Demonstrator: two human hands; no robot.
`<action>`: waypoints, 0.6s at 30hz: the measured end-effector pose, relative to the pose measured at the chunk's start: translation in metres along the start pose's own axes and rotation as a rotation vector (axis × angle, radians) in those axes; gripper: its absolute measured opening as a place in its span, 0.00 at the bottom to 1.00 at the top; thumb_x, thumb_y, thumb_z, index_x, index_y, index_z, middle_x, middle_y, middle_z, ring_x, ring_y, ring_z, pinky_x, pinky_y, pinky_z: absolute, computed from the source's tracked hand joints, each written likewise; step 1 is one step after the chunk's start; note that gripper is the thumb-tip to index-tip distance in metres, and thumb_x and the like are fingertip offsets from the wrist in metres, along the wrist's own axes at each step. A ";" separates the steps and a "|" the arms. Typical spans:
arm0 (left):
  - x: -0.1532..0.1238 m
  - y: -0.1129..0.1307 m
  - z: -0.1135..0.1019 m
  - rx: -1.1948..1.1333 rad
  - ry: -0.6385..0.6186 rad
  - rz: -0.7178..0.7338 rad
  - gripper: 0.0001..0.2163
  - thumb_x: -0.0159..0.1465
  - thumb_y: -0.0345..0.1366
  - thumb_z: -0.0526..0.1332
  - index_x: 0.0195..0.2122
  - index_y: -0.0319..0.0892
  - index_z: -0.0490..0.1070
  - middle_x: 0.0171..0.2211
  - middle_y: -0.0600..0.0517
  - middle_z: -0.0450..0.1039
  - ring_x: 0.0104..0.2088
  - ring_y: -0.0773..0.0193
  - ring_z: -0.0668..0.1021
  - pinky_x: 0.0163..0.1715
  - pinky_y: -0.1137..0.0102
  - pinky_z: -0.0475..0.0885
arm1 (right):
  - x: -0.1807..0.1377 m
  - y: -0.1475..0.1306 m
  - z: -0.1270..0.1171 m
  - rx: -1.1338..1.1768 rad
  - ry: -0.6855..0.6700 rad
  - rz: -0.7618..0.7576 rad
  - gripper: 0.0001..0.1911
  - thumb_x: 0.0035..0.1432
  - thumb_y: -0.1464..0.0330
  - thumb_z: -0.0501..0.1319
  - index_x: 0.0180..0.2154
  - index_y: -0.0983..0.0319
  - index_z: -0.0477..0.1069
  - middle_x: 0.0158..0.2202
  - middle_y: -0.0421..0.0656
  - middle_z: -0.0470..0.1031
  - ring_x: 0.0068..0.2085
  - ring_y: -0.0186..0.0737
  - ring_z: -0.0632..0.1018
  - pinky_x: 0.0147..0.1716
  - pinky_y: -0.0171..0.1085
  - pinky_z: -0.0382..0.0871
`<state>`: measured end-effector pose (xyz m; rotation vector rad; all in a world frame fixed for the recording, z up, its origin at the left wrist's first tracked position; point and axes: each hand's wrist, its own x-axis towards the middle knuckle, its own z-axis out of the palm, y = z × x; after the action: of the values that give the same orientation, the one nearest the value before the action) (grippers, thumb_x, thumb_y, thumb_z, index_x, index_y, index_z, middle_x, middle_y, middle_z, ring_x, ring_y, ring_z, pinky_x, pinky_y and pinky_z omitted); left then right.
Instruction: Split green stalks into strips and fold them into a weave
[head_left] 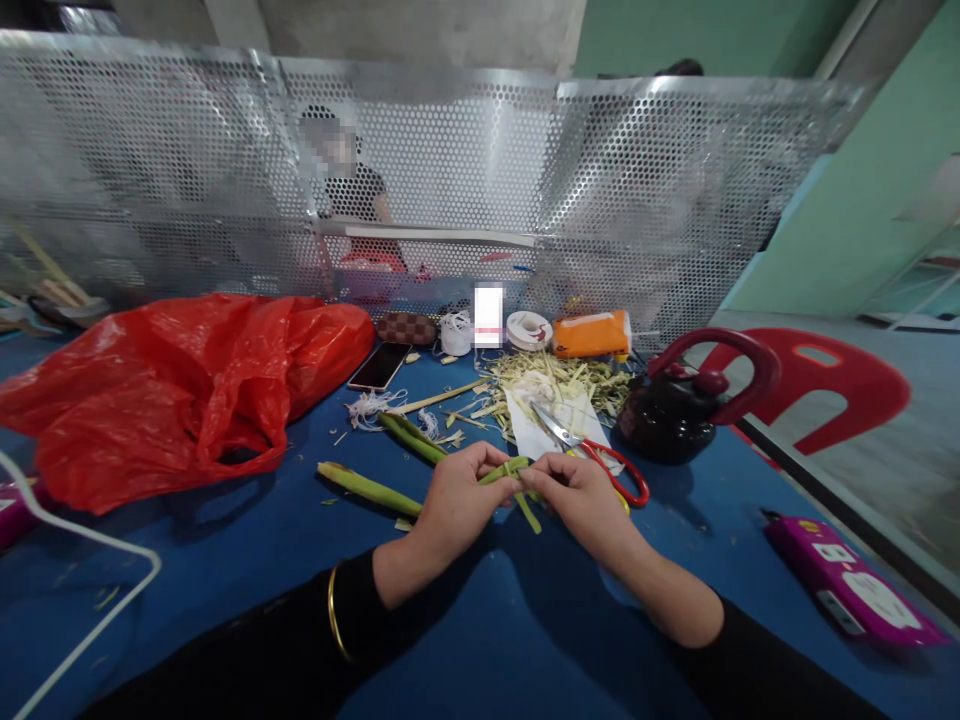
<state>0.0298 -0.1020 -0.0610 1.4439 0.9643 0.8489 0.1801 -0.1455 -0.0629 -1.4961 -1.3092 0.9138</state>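
Note:
My left hand and my right hand meet above the blue table, both pinched on a folded green leaf strip. One end of the strip hangs down between the hands. Two more green leaf stalks lie to the left, one close to my left hand, another a little farther back. Red-handled scissors rest on a white paper just behind my right hand.
A red plastic bag fills the left side. A phone, thread spools, a tape roll, an orange packet and leaf trimmings lie at the back. A dark kettle stands right. A perforated metal screen hides another person.

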 end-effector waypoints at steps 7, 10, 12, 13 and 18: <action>0.000 -0.001 -0.001 0.052 0.025 0.042 0.08 0.52 0.38 0.66 0.29 0.41 0.70 0.24 0.54 0.73 0.23 0.66 0.75 0.24 0.73 0.69 | 0.000 0.003 0.005 0.187 0.044 -0.023 0.12 0.48 0.63 0.66 0.30 0.60 0.65 0.18 0.32 0.65 0.17 0.30 0.66 0.16 0.31 0.59; -0.002 -0.004 -0.001 0.102 0.057 0.094 0.06 0.53 0.37 0.65 0.29 0.42 0.70 0.24 0.55 0.73 0.24 0.66 0.74 0.25 0.74 0.68 | -0.001 0.004 0.007 0.212 0.051 -0.036 0.12 0.49 0.63 0.65 0.34 0.60 0.66 0.18 0.31 0.65 0.17 0.31 0.67 0.17 0.31 0.60; -0.003 -0.006 -0.001 0.147 0.077 0.142 0.05 0.54 0.37 0.64 0.29 0.43 0.70 0.25 0.56 0.72 0.26 0.66 0.74 0.26 0.74 0.68 | -0.001 0.004 0.008 0.220 0.056 -0.044 0.13 0.49 0.63 0.65 0.35 0.61 0.67 0.18 0.31 0.65 0.17 0.31 0.67 0.18 0.32 0.62; -0.003 -0.007 -0.001 0.167 0.084 0.162 0.04 0.55 0.36 0.64 0.29 0.43 0.70 0.25 0.56 0.72 0.27 0.66 0.74 0.27 0.74 0.68 | -0.002 0.004 0.009 0.220 0.058 -0.046 0.13 0.49 0.63 0.65 0.35 0.61 0.67 0.18 0.31 0.65 0.17 0.31 0.68 0.18 0.32 0.62; -0.005 -0.007 -0.001 0.260 0.105 0.187 0.05 0.56 0.38 0.63 0.29 0.43 0.70 0.24 0.56 0.72 0.27 0.66 0.75 0.28 0.74 0.66 | -0.002 0.004 0.009 0.217 0.076 -0.052 0.11 0.50 0.64 0.65 0.35 0.62 0.68 0.17 0.31 0.64 0.17 0.31 0.67 0.18 0.32 0.62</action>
<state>0.0260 -0.1056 -0.0679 1.7472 1.0598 0.9705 0.1724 -0.1463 -0.0690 -1.3105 -1.1500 0.9254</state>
